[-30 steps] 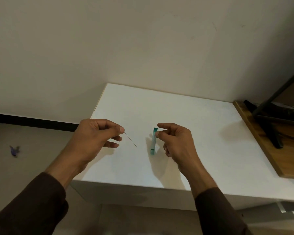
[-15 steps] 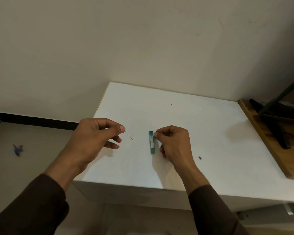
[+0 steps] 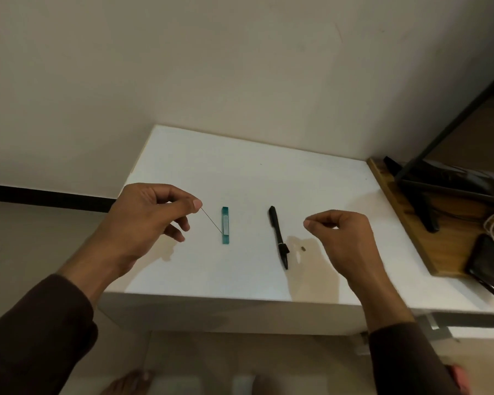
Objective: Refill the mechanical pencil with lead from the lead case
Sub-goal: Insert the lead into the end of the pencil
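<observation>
Pinching a thin lead (image 3: pixel 211 221) between thumb and forefinger, the left hand (image 3: pixel 151 220) is hovering above the near left part of the white counter (image 3: pixel 240 172), the rest of its fingers curled under. The lead is slanting down to the right, its free end showing just against the case (image 3: pixel 225 225). That teal case is lying flat on the counter, lengthwise toward the wall, between the two hands. Just right of it, apart, a black pencil (image 3: pixel 278 237) is lying with its tip toward the near edge. A small dark bit (image 3: pixel 303 248) is sitting on the counter near the pencil's lower end. The right hand (image 3: pixel 342 238) is hanging above the counter to the right of the pencil, fingers loosely curled, thumb and forefinger close together, holding nothing visible. A wooden board (image 3: pixel 405 223) is lying at the counter's right side.
</observation>
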A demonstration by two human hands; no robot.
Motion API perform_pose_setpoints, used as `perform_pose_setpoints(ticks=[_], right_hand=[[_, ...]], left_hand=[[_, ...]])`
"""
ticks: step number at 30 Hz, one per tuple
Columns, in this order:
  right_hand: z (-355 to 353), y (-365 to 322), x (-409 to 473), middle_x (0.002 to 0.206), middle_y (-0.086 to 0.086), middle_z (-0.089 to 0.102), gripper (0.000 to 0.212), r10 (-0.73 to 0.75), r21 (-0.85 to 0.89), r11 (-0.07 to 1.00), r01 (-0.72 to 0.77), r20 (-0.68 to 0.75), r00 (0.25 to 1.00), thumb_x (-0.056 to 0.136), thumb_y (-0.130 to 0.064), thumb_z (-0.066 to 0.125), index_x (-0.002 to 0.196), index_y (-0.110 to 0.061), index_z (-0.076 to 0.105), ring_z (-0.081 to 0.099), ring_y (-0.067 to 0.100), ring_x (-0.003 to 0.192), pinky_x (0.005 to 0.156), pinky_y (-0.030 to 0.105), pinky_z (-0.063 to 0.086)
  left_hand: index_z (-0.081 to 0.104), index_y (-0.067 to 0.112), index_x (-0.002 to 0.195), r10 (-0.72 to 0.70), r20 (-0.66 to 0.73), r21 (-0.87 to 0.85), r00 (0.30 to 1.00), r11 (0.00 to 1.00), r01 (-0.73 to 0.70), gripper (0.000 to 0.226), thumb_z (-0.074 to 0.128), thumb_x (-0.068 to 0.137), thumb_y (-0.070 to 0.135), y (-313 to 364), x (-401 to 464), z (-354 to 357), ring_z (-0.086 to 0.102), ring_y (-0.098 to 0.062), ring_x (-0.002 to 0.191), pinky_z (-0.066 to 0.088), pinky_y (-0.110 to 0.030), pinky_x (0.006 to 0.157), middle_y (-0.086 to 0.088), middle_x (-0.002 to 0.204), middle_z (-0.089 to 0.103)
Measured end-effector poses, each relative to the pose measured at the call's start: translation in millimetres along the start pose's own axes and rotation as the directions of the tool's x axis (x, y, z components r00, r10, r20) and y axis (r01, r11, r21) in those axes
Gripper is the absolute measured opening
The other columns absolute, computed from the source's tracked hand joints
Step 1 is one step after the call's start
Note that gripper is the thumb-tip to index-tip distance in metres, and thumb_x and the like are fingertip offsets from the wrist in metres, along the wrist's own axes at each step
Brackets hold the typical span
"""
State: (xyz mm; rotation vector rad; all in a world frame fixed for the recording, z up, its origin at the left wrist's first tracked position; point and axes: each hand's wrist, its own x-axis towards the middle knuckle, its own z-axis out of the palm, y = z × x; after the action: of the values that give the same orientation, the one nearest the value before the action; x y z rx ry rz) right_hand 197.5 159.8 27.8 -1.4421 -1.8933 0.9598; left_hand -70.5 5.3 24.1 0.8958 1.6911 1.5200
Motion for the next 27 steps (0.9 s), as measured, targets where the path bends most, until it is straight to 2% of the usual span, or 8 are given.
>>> perform_pose_setpoints(ticks=[4,5,8,12,16,22,25,27], right_hand=[[-1.3,11.4,-2.4,0.078,-0.016,0.073,0.014,0.024,-0.093,0.995,-0.022,0.024,0.999,0.090,-0.019,0.076,0.078,-0.025,0.077,0.065,-0.014,0.069,0.053,0.000,0.043],[2.1,12.2,-1.8,0.077,-0.015,0.074,0.012,0.027,-0.107,0.994,-0.025,0.023,0.999,0.090,-0.021,0.076,0.078,-0.024,0.077,0.067,-0.008,0.070,0.058,0.004,0.045],[16.6,9.1,1.1,0.077,-0.007,0.076,0.016,0.048,-0.145,0.989,-0.041,0.040,0.998,0.089,-0.032,0.078,0.080,-0.019,0.079,0.070,0.009,0.073,0.067,0.030,0.055],[34.8,0.7,6.1,0.064,-0.011,0.070,0.027,0.081,-0.206,0.976,-0.069,0.051,0.995,0.085,-0.043,0.078,0.068,-0.023,0.072,0.064,0.007,0.059,0.055,0.025,0.046],[43.7,-3.8,6.4,0.066,-0.010,0.072,0.030,0.127,-0.278,0.955,-0.104,0.068,0.990,0.081,-0.048,0.079,0.067,-0.023,0.071,0.064,0.008,0.062,0.052,0.024,0.040],[45.8,-7.1,4.5,0.067,-0.009,0.070,0.025,0.150,-0.313,0.942,-0.120,0.075,0.986,0.081,-0.038,0.079,0.066,-0.020,0.071,0.063,0.009,0.061,0.050,0.023,0.039],[43.6,-12.0,2.4,0.067,-0.007,0.071,0.021,0.126,-0.246,0.964,-0.105,0.072,0.989,0.082,-0.033,0.077,0.067,-0.020,0.071,0.065,0.012,0.061,0.053,0.026,0.047],[40.5,-18.1,0.4,0.060,-0.008,0.070,0.022,0.088,-0.087,0.993,-0.082,0.068,0.994,0.083,-0.032,0.079,0.067,-0.019,0.072,0.066,0.010,0.056,0.054,0.028,0.053]], left_hand=[[0.084,0.014,0.078,-0.003,0.043,-0.013,0.999,1.000,0.004,0.011,0.078,0.088,0.014,0.4,1.3,15.6,0.068,-0.020,0.064,0.061,-0.038,0.059,-0.002,0.081,0.079],[0.084,0.014,0.078,-0.004,0.054,-0.010,0.999,1.000,0.004,0.011,0.078,0.088,0.014,0.1,1.5,19.0,0.068,-0.021,0.064,0.061,-0.039,0.059,-0.002,0.080,0.078],[0.084,0.015,0.078,0.001,0.081,0.010,0.997,1.000,-0.002,0.011,0.077,0.088,0.016,-2.9,1.1,25.7,0.068,-0.024,0.066,0.060,-0.038,0.060,-0.003,0.078,0.078],[0.084,0.015,0.079,0.005,0.089,0.032,0.996,0.999,-0.008,0.011,0.078,0.087,0.017,-5.6,1.2,27.3,0.069,-0.023,0.064,0.059,-0.032,0.057,-0.008,0.071,0.075],[0.084,0.013,0.078,-0.003,0.094,0.024,0.996,1.000,0.001,0.011,0.077,0.087,0.016,-5.5,2.3,27.4,0.069,-0.022,0.064,0.060,-0.030,0.056,-0.009,0.071,0.075],[0.084,0.012,0.079,-0.020,0.103,0.008,0.995,1.000,0.020,0.011,0.077,0.087,0.014,-5.8,2.4,27.9,0.068,-0.024,0.067,0.059,-0.032,0.056,-0.007,0.072,0.077],[0.084,0.012,0.078,-0.028,0.104,0.009,0.994,1.000,0.027,0.012,0.077,0.087,0.014,-5.1,2.3,27.2,0.068,-0.025,0.069,0.059,-0.035,0.059,-0.006,0.074,0.077],[0.084,0.012,0.079,-0.035,0.106,-0.005,0.994,0.999,0.036,0.011,0.077,0.087,0.013,-4.3,2.1,26.7,0.069,-0.024,0.071,0.059,-0.037,0.061,-0.005,0.076,0.078]])
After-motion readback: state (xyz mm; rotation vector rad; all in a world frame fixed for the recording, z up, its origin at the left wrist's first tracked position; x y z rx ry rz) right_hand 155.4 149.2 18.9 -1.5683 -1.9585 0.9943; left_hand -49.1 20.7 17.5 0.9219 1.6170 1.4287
